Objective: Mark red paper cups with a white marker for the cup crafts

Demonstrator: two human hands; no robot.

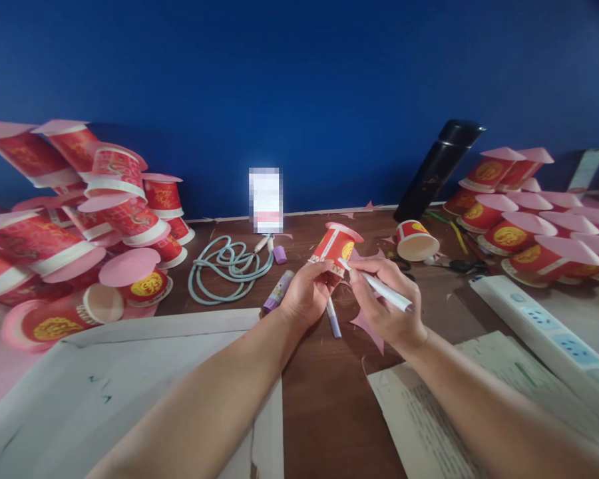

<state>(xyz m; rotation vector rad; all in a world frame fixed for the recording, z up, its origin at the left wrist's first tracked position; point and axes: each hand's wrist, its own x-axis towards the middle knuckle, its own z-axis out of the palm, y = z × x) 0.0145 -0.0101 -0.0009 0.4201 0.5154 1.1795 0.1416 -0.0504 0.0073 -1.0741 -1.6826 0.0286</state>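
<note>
My left hand (308, 293) is closed around the lower part of a red paper cup (335, 245) with a gold emblem. A pink paper disc (343, 231) covers the cup's top end. In my right hand (392, 299) is a slim white marker pen (385, 293), its tip at the cup's lower side; whether it touches, I cannot tell. Below the hands lies a pen cap or short pen (334, 319) on the brown table. A glue stick (279, 291) rests just left of my left hand. Pink paper scraps (372, 329) lie under my right hand.
Stacked red cups with pink discs stand at left (124, 173) and right (509, 233). Behind are a coiled cable (229, 269), a lit phone (266, 199), a leaning black flask (439, 169) and a loose cup (415, 241). A power strip (544, 326) and papers (419, 412) lie right.
</note>
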